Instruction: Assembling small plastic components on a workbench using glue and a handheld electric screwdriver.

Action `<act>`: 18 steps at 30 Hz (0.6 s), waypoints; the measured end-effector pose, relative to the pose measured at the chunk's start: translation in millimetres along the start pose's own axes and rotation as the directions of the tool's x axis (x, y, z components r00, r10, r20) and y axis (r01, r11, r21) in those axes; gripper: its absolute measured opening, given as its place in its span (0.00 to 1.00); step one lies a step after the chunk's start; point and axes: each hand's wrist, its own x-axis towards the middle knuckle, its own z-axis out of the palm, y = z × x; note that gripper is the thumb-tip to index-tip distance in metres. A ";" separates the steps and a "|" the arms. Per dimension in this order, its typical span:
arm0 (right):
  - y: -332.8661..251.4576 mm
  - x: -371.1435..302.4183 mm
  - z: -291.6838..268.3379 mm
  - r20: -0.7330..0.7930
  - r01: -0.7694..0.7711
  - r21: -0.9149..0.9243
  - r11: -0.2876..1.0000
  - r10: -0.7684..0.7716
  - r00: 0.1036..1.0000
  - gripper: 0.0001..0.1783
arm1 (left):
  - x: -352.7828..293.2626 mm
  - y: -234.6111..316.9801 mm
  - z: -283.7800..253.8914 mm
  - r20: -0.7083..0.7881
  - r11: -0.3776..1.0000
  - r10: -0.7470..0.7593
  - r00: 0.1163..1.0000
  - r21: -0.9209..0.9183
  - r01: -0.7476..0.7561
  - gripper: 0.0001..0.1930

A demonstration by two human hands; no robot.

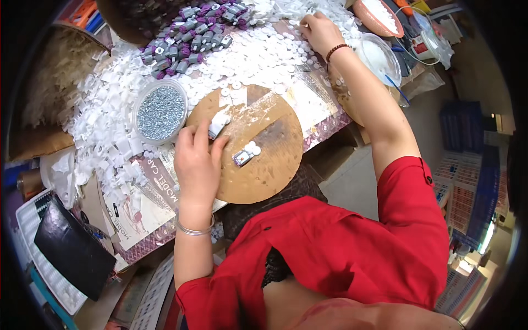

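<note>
Discs (253, 148), small and white, lay against a grey piece (241, 158) near the middle of a round brown board (269, 179). The left hand (196, 159) pinched a grey-and-white piece (218, 125) at the board's left side; the right hand (321, 34) curled down over white parts (280, 10) farther off, its grip impossible to tell.

One fisheye view looks steeply down from the wearer's head, facing forward over the worktable (324, 130) at upper left; the red shirt (335, 236) looms near at lower middle; the left hand (198, 155), left of centre, appears nearer than the right hand (323, 36) at top.
</note>
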 end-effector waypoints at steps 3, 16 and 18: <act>25.3 8.9 15.9 0.027 -0.037 0.170 0.985 0.033 0.999 0.10 | -2.0 1.7 -4.5 -0.053 0.999 0.005 0.999 -0.046 -0.007 0.14; 10.1 9.3 10.2 0.392 -0.395 0.853 0.340 0.082 0.916 0.17 | 6.4 17.6 -2.7 0.078 0.838 -0.225 0.971 -0.493 0.234 0.10; -77.5 -26.9 -40.4 0.530 -0.547 0.835 -0.058 -0.180 0.829 0.18 | 10.9 21.3 -1.9 0.251 0.464 -0.425 0.870 -0.764 0.447 0.14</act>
